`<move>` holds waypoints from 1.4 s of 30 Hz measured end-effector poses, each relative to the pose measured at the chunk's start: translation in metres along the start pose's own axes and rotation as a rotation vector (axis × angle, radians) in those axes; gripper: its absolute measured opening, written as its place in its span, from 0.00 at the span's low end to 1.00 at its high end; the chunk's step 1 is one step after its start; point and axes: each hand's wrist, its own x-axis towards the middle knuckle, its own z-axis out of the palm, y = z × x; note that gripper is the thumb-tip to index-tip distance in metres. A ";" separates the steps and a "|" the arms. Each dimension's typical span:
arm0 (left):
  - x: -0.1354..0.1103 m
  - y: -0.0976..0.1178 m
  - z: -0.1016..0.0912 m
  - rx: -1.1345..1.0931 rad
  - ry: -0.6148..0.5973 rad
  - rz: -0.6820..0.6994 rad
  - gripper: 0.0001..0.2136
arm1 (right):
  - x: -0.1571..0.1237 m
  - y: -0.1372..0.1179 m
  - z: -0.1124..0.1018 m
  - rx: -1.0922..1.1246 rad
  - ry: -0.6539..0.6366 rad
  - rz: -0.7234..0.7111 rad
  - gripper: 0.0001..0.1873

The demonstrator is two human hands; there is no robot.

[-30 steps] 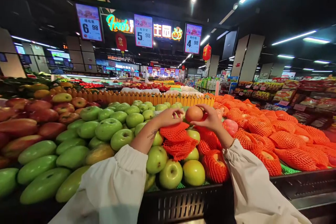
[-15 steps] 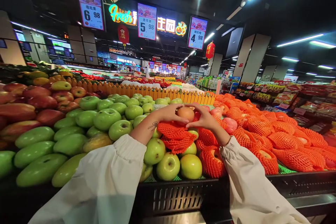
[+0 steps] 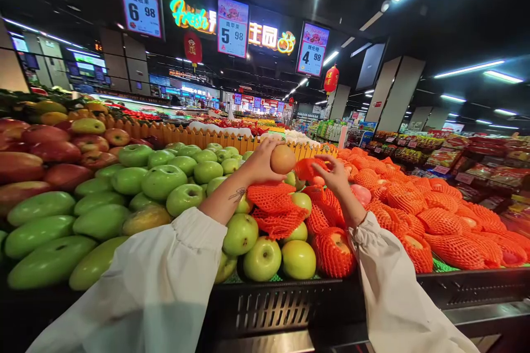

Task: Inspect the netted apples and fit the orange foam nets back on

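Note:
My left hand (image 3: pixel 264 162) is wrapped around a round orange-brown fruit (image 3: pixel 283 159) whose kind I cannot make out for sure. It is held above the display, its right side facing my other hand. Between the thumb and fingers of my right hand (image 3: pixel 334 177) is a red foam net sleeve (image 3: pixel 307 169), apart from the fruit. Below my hands, loose red foam nets (image 3: pixel 273 209) lie on top of green apples (image 3: pixel 261 259). A netted apple (image 3: pixel 334 251) sits near the front edge, left of my right forearm.
Green mangoes (image 3: pixel 44 236) and red apples (image 3: pixel 58 155) are heaped to the left. Many fruits in red nets (image 3: pixel 447 223) fill the right side. A black crate edge (image 3: pixel 273 309) runs along the front, and a low yellow picket fence (image 3: pixel 199 137) stands behind the fruit.
My hands, which were together around the fruit, have moved apart. The fruit has shifted slightly left and up in my left hand, and my right hand now holds a red net.

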 end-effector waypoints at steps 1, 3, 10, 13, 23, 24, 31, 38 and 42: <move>0.000 0.001 0.000 0.009 0.010 0.009 0.42 | 0.001 -0.001 0.001 0.060 0.053 0.005 0.30; 0.000 0.003 -0.001 0.023 0.003 0.033 0.40 | 0.002 -0.005 0.003 0.168 0.099 -0.007 0.33; -0.002 0.006 0.003 -0.039 -0.192 0.045 0.40 | -0.007 -0.012 0.010 0.422 -0.252 0.109 0.33; -0.003 0.002 0.004 -0.028 -0.257 0.015 0.41 | -0.007 -0.012 0.010 0.386 -0.319 0.100 0.27; -0.005 0.009 0.003 -0.001 -0.324 -0.036 0.41 | -0.003 -0.008 0.008 0.383 -0.157 0.136 0.17; -0.005 0.010 0.002 0.001 -0.326 -0.035 0.40 | -0.002 -0.006 0.007 0.368 -0.039 0.176 0.17; -0.005 0.012 0.002 0.005 -0.334 -0.030 0.38 | 0.002 -0.002 0.000 0.438 0.296 0.332 0.22; -0.004 0.015 0.003 0.004 -0.349 -0.029 0.38 | 0.000 -0.011 0.005 0.399 0.140 0.096 0.20; -0.005 0.014 0.002 0.003 -0.340 -0.018 0.39 | -0.001 -0.008 0.005 0.193 0.076 0.014 0.25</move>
